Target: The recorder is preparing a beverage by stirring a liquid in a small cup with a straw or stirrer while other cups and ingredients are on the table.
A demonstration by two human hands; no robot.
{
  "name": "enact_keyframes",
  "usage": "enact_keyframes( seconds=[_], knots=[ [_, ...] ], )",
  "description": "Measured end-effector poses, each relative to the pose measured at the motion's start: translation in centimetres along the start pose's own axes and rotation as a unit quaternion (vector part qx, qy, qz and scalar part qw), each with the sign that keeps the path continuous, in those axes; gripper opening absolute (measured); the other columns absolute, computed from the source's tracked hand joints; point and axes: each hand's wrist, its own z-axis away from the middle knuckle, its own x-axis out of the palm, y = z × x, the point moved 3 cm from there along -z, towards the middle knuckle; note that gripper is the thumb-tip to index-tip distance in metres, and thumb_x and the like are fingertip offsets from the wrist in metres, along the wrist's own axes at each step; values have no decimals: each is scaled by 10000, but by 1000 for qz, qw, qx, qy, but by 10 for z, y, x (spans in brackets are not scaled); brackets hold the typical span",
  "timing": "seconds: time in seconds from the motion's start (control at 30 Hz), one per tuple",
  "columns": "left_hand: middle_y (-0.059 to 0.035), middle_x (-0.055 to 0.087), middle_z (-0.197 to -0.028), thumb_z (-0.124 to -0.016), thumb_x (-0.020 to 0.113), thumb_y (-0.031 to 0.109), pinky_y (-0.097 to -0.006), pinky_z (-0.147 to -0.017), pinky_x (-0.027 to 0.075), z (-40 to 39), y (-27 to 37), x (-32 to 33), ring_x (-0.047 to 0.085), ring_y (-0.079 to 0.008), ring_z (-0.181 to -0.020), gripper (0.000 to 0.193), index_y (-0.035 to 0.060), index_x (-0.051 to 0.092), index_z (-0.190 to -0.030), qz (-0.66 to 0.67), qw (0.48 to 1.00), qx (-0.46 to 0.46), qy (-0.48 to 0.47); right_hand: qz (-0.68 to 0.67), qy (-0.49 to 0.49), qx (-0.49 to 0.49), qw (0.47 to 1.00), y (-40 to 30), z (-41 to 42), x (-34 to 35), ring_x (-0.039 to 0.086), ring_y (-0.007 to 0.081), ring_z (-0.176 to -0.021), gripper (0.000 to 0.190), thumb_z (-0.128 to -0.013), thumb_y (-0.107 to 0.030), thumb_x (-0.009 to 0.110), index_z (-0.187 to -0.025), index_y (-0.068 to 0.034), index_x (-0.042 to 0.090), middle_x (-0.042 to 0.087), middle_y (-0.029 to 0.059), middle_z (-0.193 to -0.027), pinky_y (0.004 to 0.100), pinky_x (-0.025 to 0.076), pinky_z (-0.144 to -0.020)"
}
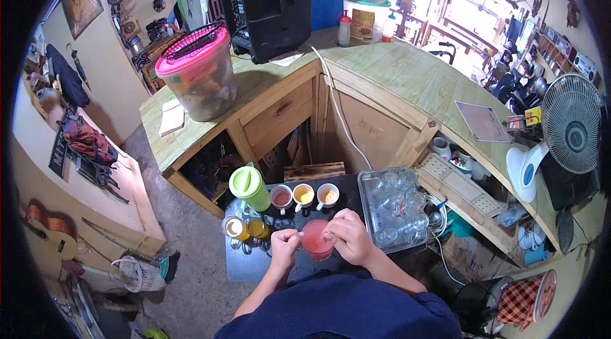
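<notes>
A clear glass mug of pinkish-red drink [316, 238] stands on the dark table [258, 267] close before me. My left hand [285, 245] is closed at the mug's left side, seemingly on its handle. Over the mug's right rim, my right hand [349, 236] pinches a thin utensil, probably a spoon, that dips into the drink. Behind the mug is a row of white cups: one with reddish-brown contents [281, 196], one with yellow [303, 195], one with pale orange [328, 195]. Left of them stands a green lidded pitcher [249, 186], with two glasses of amber drink [236, 227] in front.
A metal tray [395, 243] of upturned glassware lies to the right on the table. Beyond are a wooden counter [377, 71], a pink-lidded tub [200, 81], a black loudspeaker [267, 5] and a white fan [573, 129]. A white cable [336, 100] hangs down the counter front.
</notes>
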Motion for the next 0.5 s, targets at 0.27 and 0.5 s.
enact_keyframes(
  seconds=[0.27,0.5],
  knots=[
    [55,443,-545,-823,601,70,-237,-480,256,2,3,1,363,-27,-518,332,29,482,-516,-10,1000,6,-22,-88,63,67,992,4,-5,-5,530,254,-800,130,-878,-161,620,-845,-38,648,643,57,-817,354,418,-758],
    [8,524,-550,-769,605,86,-240,-479,317,-1,2,0,432,-66,-490,261,48,535,-521,-5,1000,-16,0,-84,11,37,996,4,0,4,536,241,-799,120,-870,-160,629,-833,-50,655,646,45,-808,349,409,-753]
  ],
)
